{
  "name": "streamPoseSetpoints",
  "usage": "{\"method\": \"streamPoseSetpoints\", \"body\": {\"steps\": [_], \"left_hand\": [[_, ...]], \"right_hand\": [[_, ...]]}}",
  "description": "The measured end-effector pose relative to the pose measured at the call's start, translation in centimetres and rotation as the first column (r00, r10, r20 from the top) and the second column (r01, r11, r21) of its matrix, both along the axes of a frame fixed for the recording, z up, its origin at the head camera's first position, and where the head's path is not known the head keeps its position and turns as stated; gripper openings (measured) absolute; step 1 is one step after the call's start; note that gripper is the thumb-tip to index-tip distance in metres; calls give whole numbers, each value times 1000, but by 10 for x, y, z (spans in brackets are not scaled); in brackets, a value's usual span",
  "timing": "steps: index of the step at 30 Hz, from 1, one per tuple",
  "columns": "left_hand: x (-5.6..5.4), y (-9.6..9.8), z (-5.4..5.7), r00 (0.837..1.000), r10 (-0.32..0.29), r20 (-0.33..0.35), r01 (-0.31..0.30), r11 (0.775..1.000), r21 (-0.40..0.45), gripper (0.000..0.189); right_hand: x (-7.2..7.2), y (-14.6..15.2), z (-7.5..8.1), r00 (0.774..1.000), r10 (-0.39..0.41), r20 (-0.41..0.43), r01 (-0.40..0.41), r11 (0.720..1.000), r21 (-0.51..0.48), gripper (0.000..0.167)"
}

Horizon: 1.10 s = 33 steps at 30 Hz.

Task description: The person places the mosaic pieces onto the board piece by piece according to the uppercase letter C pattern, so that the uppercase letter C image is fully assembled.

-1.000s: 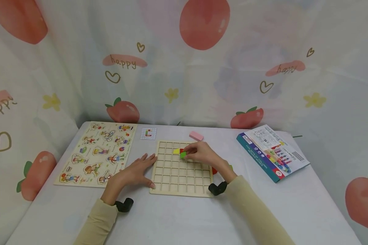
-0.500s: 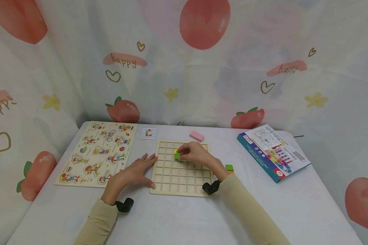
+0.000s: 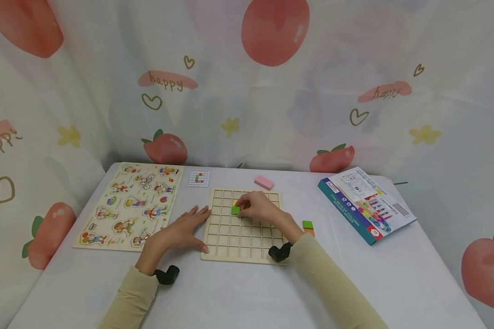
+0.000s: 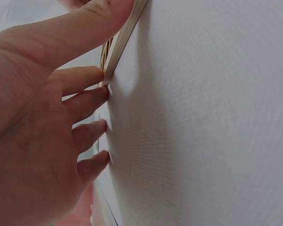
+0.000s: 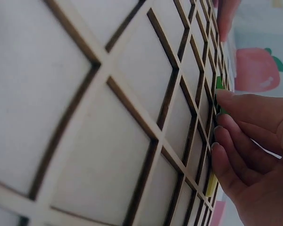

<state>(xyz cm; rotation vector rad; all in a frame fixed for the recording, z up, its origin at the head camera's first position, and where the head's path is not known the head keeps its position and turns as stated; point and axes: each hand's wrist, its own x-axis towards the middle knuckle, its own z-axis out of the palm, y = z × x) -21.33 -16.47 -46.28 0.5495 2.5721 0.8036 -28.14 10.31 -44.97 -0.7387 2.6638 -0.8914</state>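
My right grip (image 3: 258, 206) pinches the green block (image 3: 235, 210) at the wooden grid board (image 3: 233, 240), beside the yellow piece (image 5: 211, 184). My left grip (image 3: 180, 232), fingers spread, touches the board's left edge. The board lies on the bench (image 3: 230, 294).

Table (image 3: 230, 292); atop: grid board (image 3: 238, 232); picture board (image 3: 129, 210); card (image 3: 199, 178); blocks (image 3: 264, 183); box (image 3: 365, 204)

A pale picture board (image 3: 122, 212) with cartoon figures lies along the left edge of the white-covered table (image 3: 230, 292), up to its far left corner, a printed teal-sided box (image 3: 366, 205) lies aslant near the far right corner, and a fruit-patterned backdrop (image 3: 271, 105) hangs beyond the far edge.
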Motion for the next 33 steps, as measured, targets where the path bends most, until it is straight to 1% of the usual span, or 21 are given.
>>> {"method": "streamPoseSetpoints", "body": {"steps": [3,9,11,17,20,25,28,33], "left_hand": [[0,0,0,1000,-2,-2,2,1000,-1,108],[-1,-1,-1,1000,-5,-4,5,1000,-4,108],[-1,-1,-1,1000,-6,-5,6,1000,-1,108],[-1,0,-1,1000,-4,-10,4,1000,-3,108],[0,0,-1,1000,-8,-14,8,1000,1,108],[1,0,1,1000,-7,-10,7,1000,-1,108],[1,1,2,1000,-8,-15,8,1000,-4,108],[1,1,2,1000,-11,-14,11,1000,-6,108]], "right_hand": [[2,-2,1,1000,-2,-8,2,1000,13,23],[3,0,1,1000,10,-18,-10,1000,8,23],[3,2,1,1000,17,-22,-18,1000,-8,22],[7,14,1,999,5,-37,-8,997,-78,20],[10,22,1,999,-10,-48,5,995,-95,18],[14,36,1,996,-41,-74,35,996,-77,18],[18,45,4,995,-67,-71,62,996,-69,19],[26,64,5,993,-114,-39,112,992,-55,21]]}}
